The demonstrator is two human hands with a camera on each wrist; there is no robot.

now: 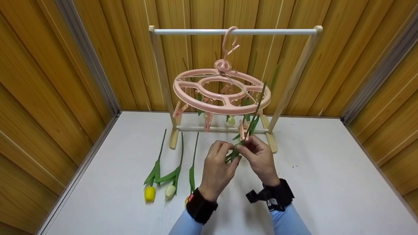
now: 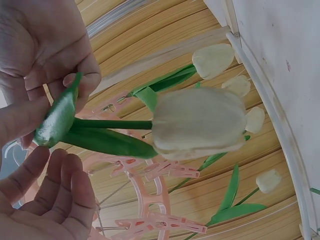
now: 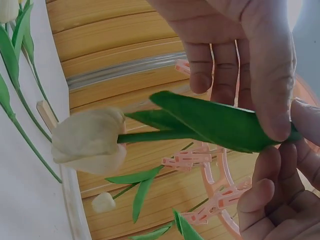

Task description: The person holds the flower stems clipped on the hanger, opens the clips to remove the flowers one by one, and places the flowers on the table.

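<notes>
An artificial white tulip hangs head down between both hands, its green leaves around the stem. My left hand pinches it at the leaves, from the left. From the other side my right hand pinches the same leafy part with thumb and fingers. The upper stem rises past a pink clothespin, which hangs right above the fingertips. Above is the round pink drying hanger, with more clothespins. In the head view the hands hide the held bloom.
The hanger hooks over the white bar of a wooden stand. More white tulips hang head down from it. On the white table, to the left, lie a yellow tulip, a white one and a partly hidden third.
</notes>
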